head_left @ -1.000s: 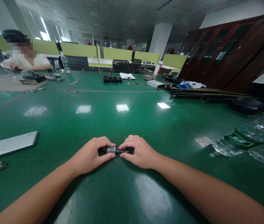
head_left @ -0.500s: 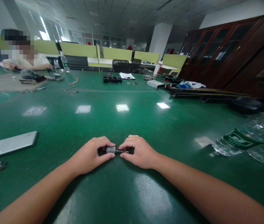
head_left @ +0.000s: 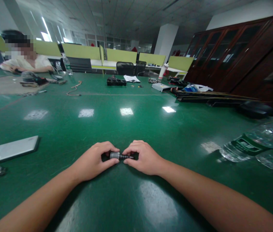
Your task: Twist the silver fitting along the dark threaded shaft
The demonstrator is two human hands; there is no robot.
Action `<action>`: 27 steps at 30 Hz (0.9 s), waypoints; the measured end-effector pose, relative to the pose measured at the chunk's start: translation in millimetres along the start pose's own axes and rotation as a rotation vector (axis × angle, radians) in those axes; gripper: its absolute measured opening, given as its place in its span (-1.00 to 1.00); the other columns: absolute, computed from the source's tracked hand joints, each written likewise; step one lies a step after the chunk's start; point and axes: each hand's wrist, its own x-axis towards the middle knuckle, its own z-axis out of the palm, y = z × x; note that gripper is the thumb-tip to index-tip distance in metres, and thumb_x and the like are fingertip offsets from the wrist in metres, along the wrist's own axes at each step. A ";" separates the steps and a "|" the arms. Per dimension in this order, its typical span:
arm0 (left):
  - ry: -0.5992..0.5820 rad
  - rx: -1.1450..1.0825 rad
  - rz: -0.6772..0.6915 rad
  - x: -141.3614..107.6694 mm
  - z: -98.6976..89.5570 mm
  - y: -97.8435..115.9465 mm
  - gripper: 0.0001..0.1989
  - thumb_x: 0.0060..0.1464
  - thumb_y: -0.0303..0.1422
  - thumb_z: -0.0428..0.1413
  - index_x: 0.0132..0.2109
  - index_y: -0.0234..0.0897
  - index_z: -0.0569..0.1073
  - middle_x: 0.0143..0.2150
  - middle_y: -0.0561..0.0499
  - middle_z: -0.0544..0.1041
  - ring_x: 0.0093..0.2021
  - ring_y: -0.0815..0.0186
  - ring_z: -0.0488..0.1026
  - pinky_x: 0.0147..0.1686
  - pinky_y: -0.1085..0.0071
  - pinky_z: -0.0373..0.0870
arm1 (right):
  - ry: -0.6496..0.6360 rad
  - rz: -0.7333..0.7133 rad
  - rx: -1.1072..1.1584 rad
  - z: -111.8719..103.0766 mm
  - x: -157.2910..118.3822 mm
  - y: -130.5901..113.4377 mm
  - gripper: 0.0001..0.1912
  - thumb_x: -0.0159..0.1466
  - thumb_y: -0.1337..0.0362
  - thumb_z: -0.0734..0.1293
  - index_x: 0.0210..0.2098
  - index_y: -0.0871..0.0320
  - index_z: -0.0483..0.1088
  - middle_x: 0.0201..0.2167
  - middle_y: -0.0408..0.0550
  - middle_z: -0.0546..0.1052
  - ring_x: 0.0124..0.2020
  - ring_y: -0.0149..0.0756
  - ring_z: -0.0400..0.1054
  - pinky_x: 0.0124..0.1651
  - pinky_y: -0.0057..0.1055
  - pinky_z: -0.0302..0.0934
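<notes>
Between my hands lies a small grey metal cylinder with a dark ribbed shaft point(head_left: 114, 155) that narrows to a thin tip on the right. My left hand point(head_left: 94, 162) pinches the grey cylinder end between thumb and fingers. My right hand point(head_left: 144, 158) curls round the shaft end, thumb in front and fingers behind. The tip reaches into the hollow of the right hand. The piece lies level, low over or on the green table point(head_left: 107, 125); whether it touches the top I cannot tell.
A white flat device point(head_left: 13, 149) with a cable lies at left. Clear plastic bottles point(head_left: 249, 145) lie at right. Farther back are a black tray point(head_left: 116, 81), papers point(head_left: 131, 78), a white box point(head_left: 160, 87) and long dark strips point(head_left: 211, 96). A person point(head_left: 27, 62) sits at far left.
My right fingertips have shifted very slightly along the shaft. Otherwise both hands and the metal piece stay in place.
</notes>
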 end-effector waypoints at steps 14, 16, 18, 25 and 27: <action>-0.013 -0.009 -0.016 0.9 -0.3 0.3 -0.77 0.15 -0.24 0.16 -0.08 -0.21 0.51 -0.18 -0.03 0.56 -0.21 0.24 0.48 -0.15 0.35 0.36 | 0.010 0.006 0.009 -0.4 0.2 -0.5 -0.86 0.12 0.35 0.46 -0.28 0.12 0.54 -0.40 -0.13 0.56 -0.30 -0.31 0.38 -0.11 -0.31 0.17; -0.013 -0.009 -0.012 0.8 -0.6 0.3 -0.78 0.16 -0.24 0.16 -0.08 -0.21 0.51 -0.19 -0.03 0.55 -0.21 0.24 0.48 -0.15 0.35 0.36 | 0.015 0.009 0.013 -0.7 0.5 -1.0 -0.86 0.11 0.36 0.46 -0.29 0.12 0.54 -0.41 -0.13 0.56 -0.31 -0.31 0.38 -0.11 -0.31 0.17; -0.014 -0.009 -0.011 0.7 -0.9 0.4 -0.78 0.16 -0.25 0.16 -0.08 -0.21 0.51 -0.18 -0.03 0.55 -0.21 0.24 0.48 -0.16 0.36 0.36 | 0.014 0.011 0.015 -0.7 0.6 -1.4 -0.85 0.10 0.37 0.47 -0.29 0.13 0.54 -0.41 -0.12 0.56 -0.31 -0.31 0.38 -0.11 -0.31 0.18; -0.021 -0.004 -0.017 -0.2 -1.0 0.2 -0.77 0.17 -0.24 0.16 -0.07 -0.21 0.50 -0.17 -0.03 0.55 -0.20 0.24 0.48 -0.16 0.35 0.35 | 0.015 0.010 0.020 0.3 -0.1 -0.8 -0.85 0.10 0.34 0.48 -0.30 0.13 0.53 -0.41 -0.14 0.55 -0.31 -0.32 0.38 -0.12 -0.32 0.17; -0.022 -0.006 -0.017 -0.2 -1.0 0.5 -0.78 0.17 -0.24 0.16 -0.07 -0.21 0.50 -0.17 -0.02 0.55 -0.20 0.24 0.48 -0.16 0.36 0.35 | 0.018 0.007 0.020 0.3 0.2 -0.2 -0.85 0.10 0.34 0.48 -0.29 0.13 0.53 -0.41 -0.14 0.55 -0.32 -0.32 0.38 -0.12 -0.33 0.17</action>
